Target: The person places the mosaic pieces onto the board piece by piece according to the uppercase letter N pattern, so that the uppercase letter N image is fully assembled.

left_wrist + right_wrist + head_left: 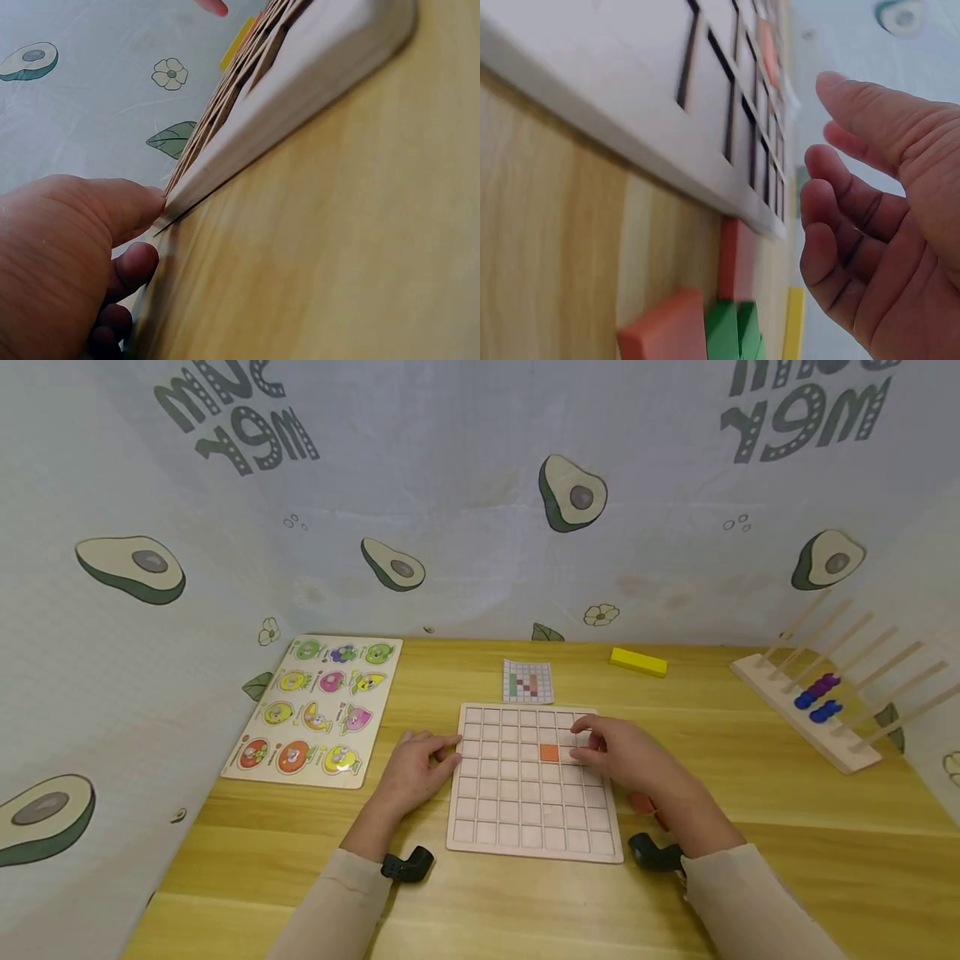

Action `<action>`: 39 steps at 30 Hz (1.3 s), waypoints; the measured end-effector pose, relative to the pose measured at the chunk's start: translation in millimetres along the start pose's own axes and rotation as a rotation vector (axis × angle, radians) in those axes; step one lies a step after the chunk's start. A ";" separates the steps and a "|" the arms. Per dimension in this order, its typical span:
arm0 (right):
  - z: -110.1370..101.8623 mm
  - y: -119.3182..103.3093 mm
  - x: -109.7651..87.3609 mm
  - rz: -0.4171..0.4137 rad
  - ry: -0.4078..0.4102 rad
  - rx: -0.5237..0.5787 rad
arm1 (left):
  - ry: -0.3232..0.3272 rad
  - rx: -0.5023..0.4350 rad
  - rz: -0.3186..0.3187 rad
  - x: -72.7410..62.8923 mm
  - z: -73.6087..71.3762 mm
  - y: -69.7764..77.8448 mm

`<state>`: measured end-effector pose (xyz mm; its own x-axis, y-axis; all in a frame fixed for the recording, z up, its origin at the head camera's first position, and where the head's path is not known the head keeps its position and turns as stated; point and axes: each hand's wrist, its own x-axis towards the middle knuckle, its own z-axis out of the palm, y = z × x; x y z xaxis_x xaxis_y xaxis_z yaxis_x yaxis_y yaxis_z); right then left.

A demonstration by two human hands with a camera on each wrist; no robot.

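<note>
A pale wooden grid board point(510, 812) lies flat on the table, with one orange square tile point(549, 752) set in a cell of its upper right part. My left hand point(415, 770) rests at the board's left edge, the thumb tip touching the rim in the left wrist view. Over the right side of the board hovers my right hand point(633, 760), its thumb and forefinger apart and nothing between them. Beside the board's right edge, partly hidden under that arm, are red blocks point(737, 259) and green blocks point(721, 330).
Behind the board lies a small pattern card point(528, 682). A yellow block point(638, 662) sits farther back. To the left is a fruit puzzle board point(300, 718); at the right stands a peg rack point(802, 714) with blue and purple beads. A printed cloth point(480, 568) hangs behind.
</note>
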<state>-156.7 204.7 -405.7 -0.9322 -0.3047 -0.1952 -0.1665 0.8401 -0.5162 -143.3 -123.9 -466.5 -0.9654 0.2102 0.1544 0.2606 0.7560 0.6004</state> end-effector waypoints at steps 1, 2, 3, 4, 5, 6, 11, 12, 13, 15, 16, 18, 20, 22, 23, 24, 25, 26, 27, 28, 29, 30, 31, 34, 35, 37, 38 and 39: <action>-1.6 2.1 -2.3 0.010 0.004 0.014 | 0.000 0.000 -0.001 -0.3 -0.1 -0.1; -3.2 4.4 -4.3 0.026 0.007 0.026 | 0.000 0.001 -0.003 -0.6 -0.1 -0.2; -4.9 6.7 -6.8 0.036 0.011 0.038 | 0.001 0.001 -0.004 -0.8 -0.3 -0.2; -6.1 9.4 -9.1 0.049 0.016 0.043 | 0.001 0.000 -0.003 -0.9 -0.4 -0.1; -7.8 11.8 -11.9 0.061 0.020 0.044 | 0.001 -0.002 -0.001 -0.9 -0.7 0.0; -9.1 14.6 -14.4 0.073 0.023 0.046 | 0.001 -0.006 0.001 -1.0 -1.0 0.4; -12.9 28.8 -26.2 0.097 0.031 0.026 | 0.004 -0.007 0.015 -1.5 -1.4 1.6; -12.9 31.6 -27.8 0.098 0.029 0.026 | 0.005 -0.008 0.015 -1.8 -1.3 1.7; -12.7 34.3 -29.4 0.100 0.025 0.023 | 0.008 -0.007 0.017 -2.0 -1.1 1.7; -12.2 39.1 -31.8 0.107 0.014 0.015 | 0.012 -0.009 0.017 -2.3 -1.0 1.6; -11.7 41.2 -32.6 0.112 0.009 0.014 | 0.014 -0.009 0.017 -2.4 -1.0 1.5; -10.7 44.7 -33.9 0.124 -0.004 0.011 | 0.016 -0.010 0.018 -2.4 -0.9 1.2; -9.6 47.9 -34.7 0.127 -0.010 0.009 | 0.017 -0.009 0.018 -2.2 -0.9 1.1; -8.6 50.6 -35.5 0.125 -0.010 0.016 | 0.015 -0.010 0.016 -1.8 -0.9 1.2; -8.4 51.9 -36.0 0.125 -0.009 0.021 | 0.012 -0.008 0.016 -1.5 -0.8 1.3; -8.2 53.2 -36.6 0.120 -0.006 0.024 | 0.009 -0.010 0.017 -1.1 -0.8 1.3; -7.7 54.3 -37.2 0.117 -0.005 0.029 | 0.006 -0.011 0.016 -0.9 -0.8 1.3; -7.1 55.2 -37.6 0.117 -0.004 0.033 | 0.005 -0.010 0.018 -0.6 -0.8 1.4; -6.7 55.9 -38.1 0.115 -0.004 0.034 | 0.002 -0.011 0.017 -0.5 -0.9 1.4; -6.4 56.6 -38.5 0.115 -0.006 0.037 | 0.000 -0.014 0.018 -0.5 -1.0 1.5; -6.3 57.1 -39.1 0.109 -0.008 0.038 | 0.000 -0.016 0.018 -0.5 -0.9 1.5; -6.0 57.4 -39.4 0.108 -0.009 0.038 | 0.000 -0.017 0.017 -0.5 -0.8 1.5; -5.8 57.4 -39.6 0.110 -0.010 0.039 | 0.001 -0.017 0.017 -0.5 -0.8 1.5; -5.5 57.6 -40.2 0.105 -0.007 0.038 | 0.003 -0.017 0.017 -0.6 -0.5 1.4; -5.5 57.5 -40.2 0.105 -0.005 0.036 | 0.004 -0.014 0.017 -0.5 -0.4 1.2; -5.2 56.6 -39.5 0.117 -0.004 0.036 | 0.006 -0.009 0.014 -0.5 -0.3 0.8; -5.0 56.3 -39.0 0.118 -0.004 0.036 | 0.007 -0.006 0.013 -0.6 -0.4 0.5; -4.7 56.1 -38.3 0.118 -0.006 0.034 | 0.009 -0.003 0.012 -0.8 -0.5 0.3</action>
<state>-131.8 265.6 -423.3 -0.9428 -0.2073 -0.2609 -0.0446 0.8544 -0.5177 -142.4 -124.2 -466.1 -0.9622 0.2134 0.1691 0.2723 0.7517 0.6006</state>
